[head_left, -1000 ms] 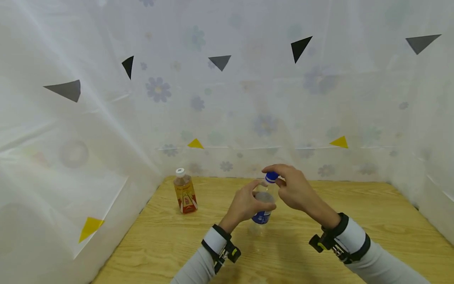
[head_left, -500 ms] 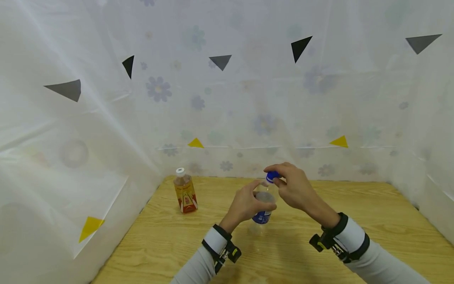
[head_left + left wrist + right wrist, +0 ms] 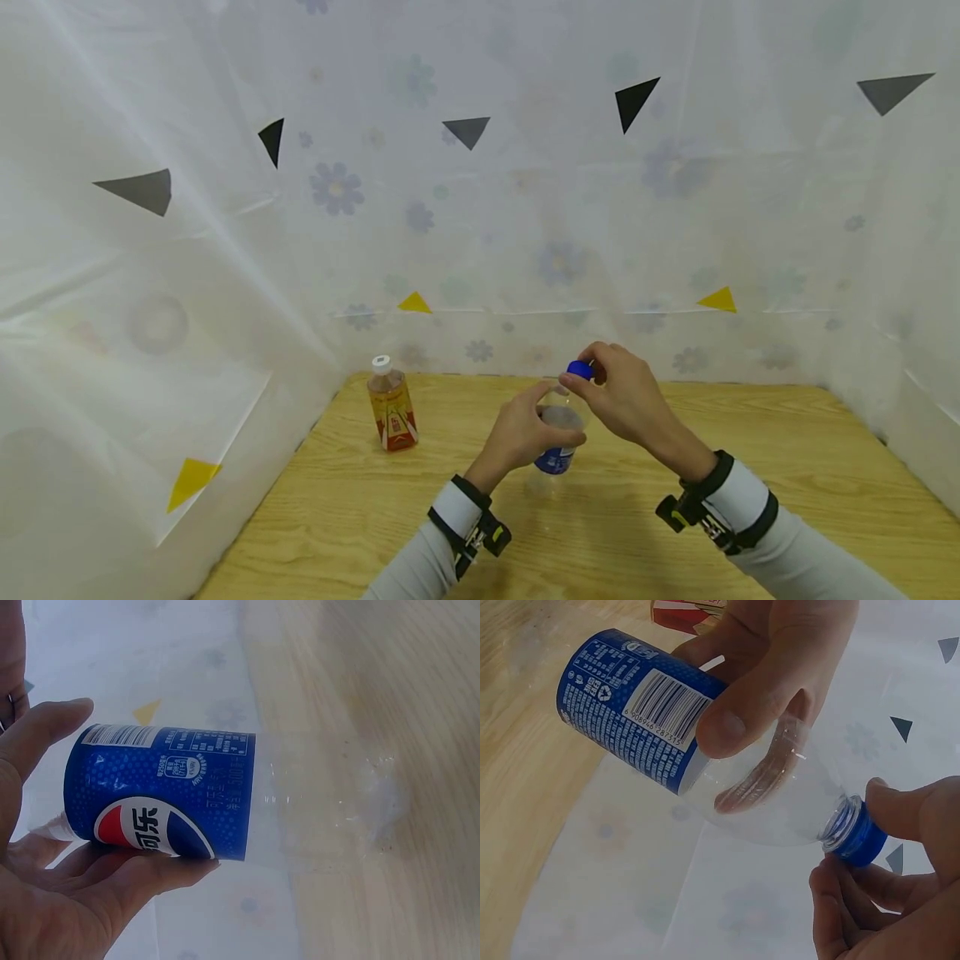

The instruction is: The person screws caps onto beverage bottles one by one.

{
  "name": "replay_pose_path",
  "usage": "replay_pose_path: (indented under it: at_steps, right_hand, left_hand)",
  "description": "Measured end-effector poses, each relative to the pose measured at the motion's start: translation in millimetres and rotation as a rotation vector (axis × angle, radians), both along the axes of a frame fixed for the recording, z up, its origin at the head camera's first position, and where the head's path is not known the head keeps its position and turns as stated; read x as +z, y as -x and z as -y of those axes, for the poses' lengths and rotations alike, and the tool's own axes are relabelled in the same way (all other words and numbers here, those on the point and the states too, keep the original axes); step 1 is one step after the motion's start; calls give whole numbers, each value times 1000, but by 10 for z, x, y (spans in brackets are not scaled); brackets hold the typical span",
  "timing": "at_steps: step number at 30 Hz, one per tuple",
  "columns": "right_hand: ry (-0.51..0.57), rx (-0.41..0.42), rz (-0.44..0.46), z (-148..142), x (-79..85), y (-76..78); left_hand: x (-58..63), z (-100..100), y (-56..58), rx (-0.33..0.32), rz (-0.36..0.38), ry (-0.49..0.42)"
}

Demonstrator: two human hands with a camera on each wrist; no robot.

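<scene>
My left hand (image 3: 517,432) grips a clear plastic cola bottle (image 3: 172,795) with a blue label, fingers and thumb around its upper body. The bottle looks empty and is held tilted over the table, its neck toward my right hand (image 3: 628,392). Between the thumb and fingers of that hand is the blue bottle cap (image 3: 861,838), pinched at the mouth of the neck. Some neck threads (image 3: 841,822) show beside the cap in the right wrist view. In the head view, the left hand covers part of the bottle's label.
A second bottle (image 3: 393,408), with a white cap and a yellow-red label, stands upright at the back left of the wooden table (image 3: 360,517). Pale flowered sheeting (image 3: 480,225) with black, grey and yellow triangles encloses the back and sides.
My right fingers have shifted around the cap, the thumb sliding left across its front. The cap has moved slightly right. The left hand and the bottle stay almost still.
</scene>
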State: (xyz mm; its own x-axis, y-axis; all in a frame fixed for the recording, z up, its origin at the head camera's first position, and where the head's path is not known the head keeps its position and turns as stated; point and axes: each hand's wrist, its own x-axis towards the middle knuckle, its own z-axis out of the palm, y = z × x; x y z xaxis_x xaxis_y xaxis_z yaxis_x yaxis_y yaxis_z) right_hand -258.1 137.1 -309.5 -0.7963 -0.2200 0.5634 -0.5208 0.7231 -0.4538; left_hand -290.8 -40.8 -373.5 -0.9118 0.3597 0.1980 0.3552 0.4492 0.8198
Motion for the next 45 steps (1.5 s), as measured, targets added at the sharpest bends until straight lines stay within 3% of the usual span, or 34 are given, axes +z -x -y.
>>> replay_pose_path:
  at_steps: [8,17,30,39,45]
  right_hand:
    - [8,-1,-4,-16,-36,36]
    - [-30,-15,108,-25,7,-5]
    - [-73,105,49,-26,94,-78]
    - [-30,99,95,-26,111,-93]
    - [-11,96,77,-27,74,-69]
  left_hand:
    - [-2,-3,5,-2,-6,0]
    - [-2,28,-14,2,19,-6]
    - [-2,13,1,-3,11,8]
    - [-1,-10,11,-3,22,-18]
    - [-5,5,18,-3,16,-16]
